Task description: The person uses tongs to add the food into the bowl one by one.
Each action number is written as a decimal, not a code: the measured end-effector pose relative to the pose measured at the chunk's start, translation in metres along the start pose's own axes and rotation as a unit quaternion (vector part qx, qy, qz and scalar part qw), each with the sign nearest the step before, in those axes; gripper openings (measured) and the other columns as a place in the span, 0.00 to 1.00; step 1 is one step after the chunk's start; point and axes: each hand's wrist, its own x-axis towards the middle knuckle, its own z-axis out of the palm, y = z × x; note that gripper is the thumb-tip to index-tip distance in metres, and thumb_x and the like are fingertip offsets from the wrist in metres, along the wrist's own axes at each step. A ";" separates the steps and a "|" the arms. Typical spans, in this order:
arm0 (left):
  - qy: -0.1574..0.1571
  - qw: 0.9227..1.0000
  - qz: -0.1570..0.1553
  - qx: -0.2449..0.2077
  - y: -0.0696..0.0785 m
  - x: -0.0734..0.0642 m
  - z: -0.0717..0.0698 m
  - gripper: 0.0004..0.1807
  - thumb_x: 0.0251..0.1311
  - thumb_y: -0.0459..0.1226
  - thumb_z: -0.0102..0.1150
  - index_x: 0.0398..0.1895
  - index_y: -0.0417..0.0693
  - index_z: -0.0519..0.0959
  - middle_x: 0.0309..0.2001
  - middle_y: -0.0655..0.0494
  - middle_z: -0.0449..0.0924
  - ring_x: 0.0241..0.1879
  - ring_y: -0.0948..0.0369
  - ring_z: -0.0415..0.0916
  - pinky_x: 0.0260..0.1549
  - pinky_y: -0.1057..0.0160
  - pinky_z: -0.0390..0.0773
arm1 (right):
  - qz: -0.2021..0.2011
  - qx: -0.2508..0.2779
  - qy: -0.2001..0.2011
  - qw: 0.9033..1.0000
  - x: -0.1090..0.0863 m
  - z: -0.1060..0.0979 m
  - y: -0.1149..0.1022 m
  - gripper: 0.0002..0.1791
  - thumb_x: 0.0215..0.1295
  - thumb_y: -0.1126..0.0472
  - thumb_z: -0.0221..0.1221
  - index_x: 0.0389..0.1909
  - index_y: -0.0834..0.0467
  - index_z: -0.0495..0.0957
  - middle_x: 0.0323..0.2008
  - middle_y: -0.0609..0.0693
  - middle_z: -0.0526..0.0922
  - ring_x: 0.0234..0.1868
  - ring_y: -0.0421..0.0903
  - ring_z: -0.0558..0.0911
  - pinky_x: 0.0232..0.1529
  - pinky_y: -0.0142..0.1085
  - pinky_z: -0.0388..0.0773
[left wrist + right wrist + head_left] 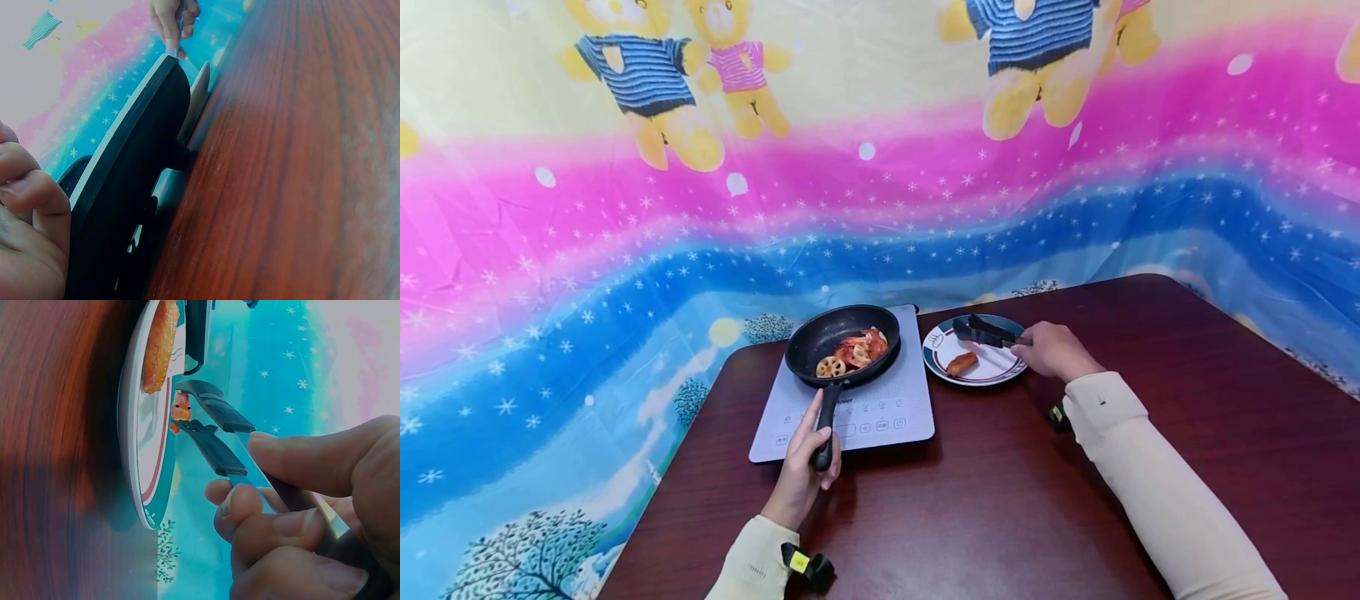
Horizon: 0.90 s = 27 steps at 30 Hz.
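Note:
My left hand [811, 454] grips the black handle [826, 425] of a frying pan [797, 358], its index finger laid along the handle. Cooked shrimp [874, 342] and lotus root slices [831, 367] lie in the pan. In my right hand [1054, 352] is a pair of tongs [284, 494] with black tips, held over the plate [976, 382]. The right wrist view has an orange-red shrimp [180, 407] with two dark eyes between the tong tips. A browned chicken wing [962, 363] lies on the plate's near left part.
Beneath the pan is a white-topped induction cooker [917, 408] with touch controls along its near side. The plate stands right of it on a dark red wooden table [1000, 500]. A patterned cloth [865, 208] with bears hangs behind the table.

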 end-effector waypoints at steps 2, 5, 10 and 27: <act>0.001 1.000 0.000 0.000 0.000 0.000 0.000 0.37 0.71 0.39 0.41 0.78 0.51 0.37 0.19 0.56 0.70 0.15 0.64 0.65 0.12 0.71 0.66 | 0.002 -0.001 -0.003 1.000 0.001 0.000 -0.001 0.28 0.71 0.55 0.52 0.63 0.72 0.68 0.59 0.72 0.70 0.54 0.63 0.72 0.56 0.56 0.72; 0.001 1.000 0.001 -0.001 0.000 -0.001 -0.001 0.38 0.71 0.39 0.41 0.78 0.51 0.36 0.19 0.57 0.70 0.15 0.64 0.65 0.12 0.71 0.66 | 0.003 -0.002 -0.004 1.000 0.000 -0.001 -0.002 0.28 0.71 0.54 0.52 0.63 0.72 0.68 0.58 0.71 0.70 0.53 0.63 0.73 0.55 0.56 0.73; 0.000 1.000 0.002 -0.001 0.001 0.002 0.000 0.37 0.72 0.39 0.40 0.78 0.52 0.37 0.19 0.56 0.70 0.14 0.64 0.65 0.12 0.70 0.65 | -0.009 -0.014 0.011 1.000 -0.001 -0.007 -0.007 0.30 0.71 0.53 0.52 0.63 0.72 0.67 0.58 0.71 0.70 0.55 0.64 0.72 0.55 0.57 0.73; 0.002 1.000 0.001 -0.003 0.000 0.002 -0.002 0.37 0.71 0.38 0.40 0.78 0.51 0.36 0.19 0.56 0.70 0.14 0.64 0.66 0.12 0.70 0.66 | -0.111 0.020 0.085 0.990 -0.018 0.006 -0.054 0.27 0.70 0.56 0.55 0.65 0.67 0.68 0.59 0.67 0.73 0.51 0.61 0.76 0.50 0.52 0.77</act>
